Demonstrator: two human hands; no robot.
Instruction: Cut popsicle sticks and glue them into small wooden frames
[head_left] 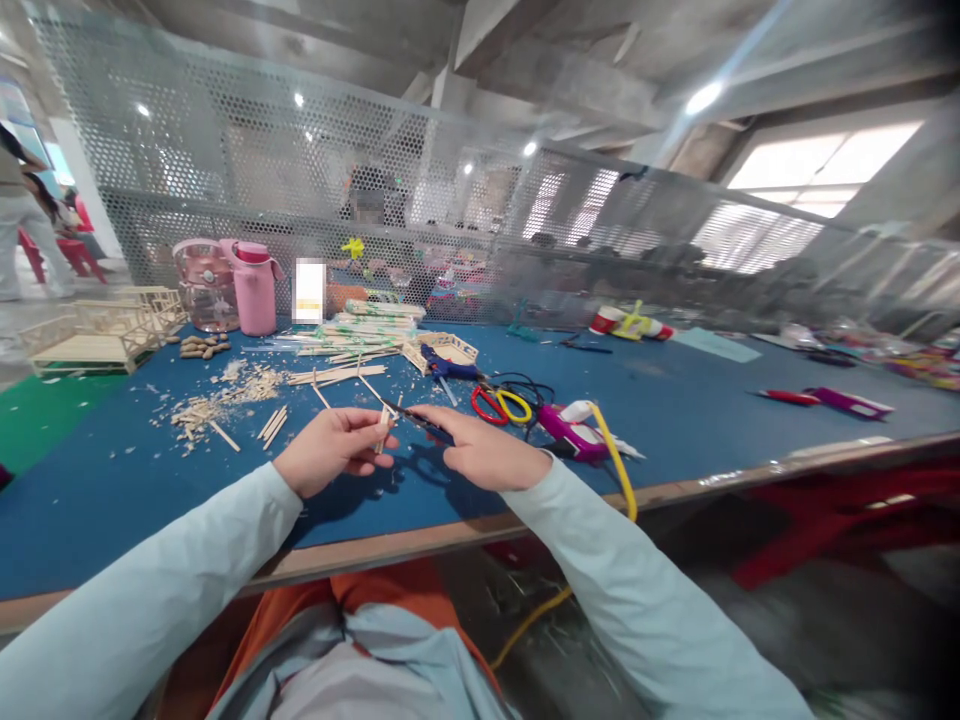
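My left hand [341, 447] is closed, pinching a few short wooden sticks [383, 428] between thumb and fingers. In my right hand [480, 445] is a dark pair of pliers [424, 421], its slim tip reaching the upper ends of those sticks. Its jaws are too small to judge. Just beyond my hands lie longer wooden sticks [337, 374] and a blue glue gun [448, 365]. Scissors [501, 404] with red and yellow handles lie beside my right hand, near a purple glue gun [574, 432]. Wood chips [206, 412] are scattered left of my left hand.
Pink bottle [256, 290], clear jug [206, 290] and lit phone [308, 291] stand along a perforated metal screen [247, 150]. Wooden models [86, 340] sit at far left, bundled sticks [367, 325] behind. A yellow cord [619, 465] hangs over the table edge.
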